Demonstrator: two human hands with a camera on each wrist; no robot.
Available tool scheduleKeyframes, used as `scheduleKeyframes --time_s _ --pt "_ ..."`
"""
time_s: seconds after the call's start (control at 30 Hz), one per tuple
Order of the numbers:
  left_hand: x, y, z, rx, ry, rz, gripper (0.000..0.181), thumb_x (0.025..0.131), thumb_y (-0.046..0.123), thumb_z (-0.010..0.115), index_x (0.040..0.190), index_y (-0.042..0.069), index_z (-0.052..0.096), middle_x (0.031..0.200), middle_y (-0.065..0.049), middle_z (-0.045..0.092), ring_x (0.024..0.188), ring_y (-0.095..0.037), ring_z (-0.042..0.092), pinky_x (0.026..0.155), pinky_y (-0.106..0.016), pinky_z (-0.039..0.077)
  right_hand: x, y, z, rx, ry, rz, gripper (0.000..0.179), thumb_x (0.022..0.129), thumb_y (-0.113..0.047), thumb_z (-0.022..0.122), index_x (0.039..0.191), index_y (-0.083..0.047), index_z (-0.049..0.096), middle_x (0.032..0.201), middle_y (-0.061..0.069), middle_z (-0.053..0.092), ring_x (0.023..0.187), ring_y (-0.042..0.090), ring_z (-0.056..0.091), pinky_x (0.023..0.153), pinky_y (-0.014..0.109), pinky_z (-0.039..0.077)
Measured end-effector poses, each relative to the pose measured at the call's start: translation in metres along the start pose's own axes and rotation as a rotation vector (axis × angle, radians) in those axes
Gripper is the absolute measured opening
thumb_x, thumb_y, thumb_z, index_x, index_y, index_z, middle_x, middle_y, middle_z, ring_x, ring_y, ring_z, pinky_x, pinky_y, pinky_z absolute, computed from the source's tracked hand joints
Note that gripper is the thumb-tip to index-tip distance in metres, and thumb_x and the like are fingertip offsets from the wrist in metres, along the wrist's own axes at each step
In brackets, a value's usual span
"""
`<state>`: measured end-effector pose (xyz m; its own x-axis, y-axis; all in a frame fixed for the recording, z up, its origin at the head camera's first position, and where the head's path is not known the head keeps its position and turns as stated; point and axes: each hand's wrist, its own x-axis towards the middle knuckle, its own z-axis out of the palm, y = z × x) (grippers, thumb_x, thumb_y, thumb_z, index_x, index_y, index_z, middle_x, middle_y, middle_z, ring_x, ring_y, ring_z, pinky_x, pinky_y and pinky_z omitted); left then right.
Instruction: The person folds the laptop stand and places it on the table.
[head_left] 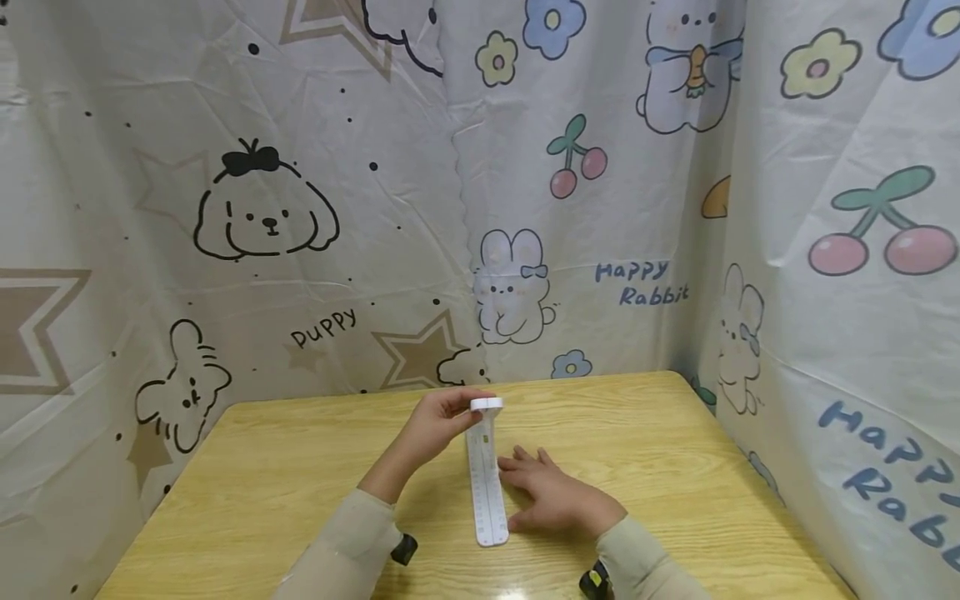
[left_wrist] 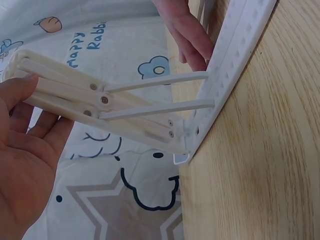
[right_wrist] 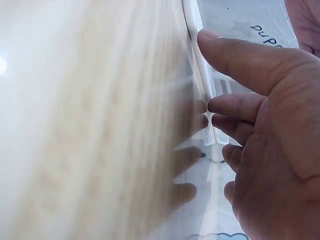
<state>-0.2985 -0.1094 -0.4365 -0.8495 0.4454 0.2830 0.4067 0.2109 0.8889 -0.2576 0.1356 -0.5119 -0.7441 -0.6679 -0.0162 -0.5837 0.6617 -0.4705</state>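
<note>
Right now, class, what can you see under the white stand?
The white stand rests on the wood-grain tabletop, which shows on both sides of it. The patch directly beneath is covered, so whether anything thin lies there cannot be seen.

The folding stand (head_left: 491,504) is coloured white, the tabletop (head_left: 300,467) yellow-grained; the far curtain (head_left: 405,200) is printed with brown stars (head_left: 422,354) and pink cherries (head_left: 563,183).

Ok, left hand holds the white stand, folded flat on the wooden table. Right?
Not folded flat: the left wrist view shows the white stand opened, its top raised off the base. The left hand does hold it, on the wooden table.
</note>
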Motion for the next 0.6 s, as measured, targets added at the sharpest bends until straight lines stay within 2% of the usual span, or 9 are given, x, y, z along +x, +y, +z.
scheduleKeyframes --time_s 0.23,0.4,0.5,0.6 --pt "-0.002 0.001 -0.001 -0.026 0.004 -0.022 0.028 0.098 0.008 0.068 0.124 0.017 0.073 0.128 -0.002 0.071 0.119 -0.02 0.067 0.101 -0.032 0.056 0.0 0.012 -0.011 0.038 0.01 0.032 0.065 0.091 -0.033 0.076 0.145 -0.003 0.055 0.163 0.013 0.037 0.156 0.041 0.018 0.126 0.062 0.006" --pt "-0.003 0.001 -0.003 -0.045 0.002 -0.014 0.028 0.099 0.006 0.067 0.126 0.012 0.072 0.132 -0.006 0.069 0.121 -0.024 0.065 0.102 -0.033 0.056 0.004 0.019 -0.02 0.058 0.027 0.066 0.056 0.095 -0.03 0.073 0.144 -0.007 0.058 0.163 0.015 0.037 0.155 0.042 0.02 0.126 0.064 0.007" --pt "-0.004 -0.002 -0.003 -0.034 0.011 -0.007 0.027 0.098 0.006 0.067 0.125 0.011 0.072 0.132 -0.007 0.069 0.124 -0.026 0.064 0.104 -0.034 0.054 0.008 0.025 -0.022 0.089 0.082 0.07 0.048 0.097 -0.029 0.07 0.141 -0.011 0.061 0.162 0.011 0.04 0.154 0.039 0.025 0.126 0.062 0.014" --pt "-0.004 -0.006 -0.002 -0.012 0.02 0.016 0.026 0.097 0.005 0.068 0.123 0.01 0.072 0.131 -0.007 0.069 0.125 -0.027 0.063 0.106 -0.038 0.053 0.013 0.032 -0.022 0.183 0.169 0.062 0.04 0.098 -0.027 0.07 0.134 -0.012 0.066 0.159 0.007 0.045 0.152 0.036 0.032 0.124 0.059 0.023"
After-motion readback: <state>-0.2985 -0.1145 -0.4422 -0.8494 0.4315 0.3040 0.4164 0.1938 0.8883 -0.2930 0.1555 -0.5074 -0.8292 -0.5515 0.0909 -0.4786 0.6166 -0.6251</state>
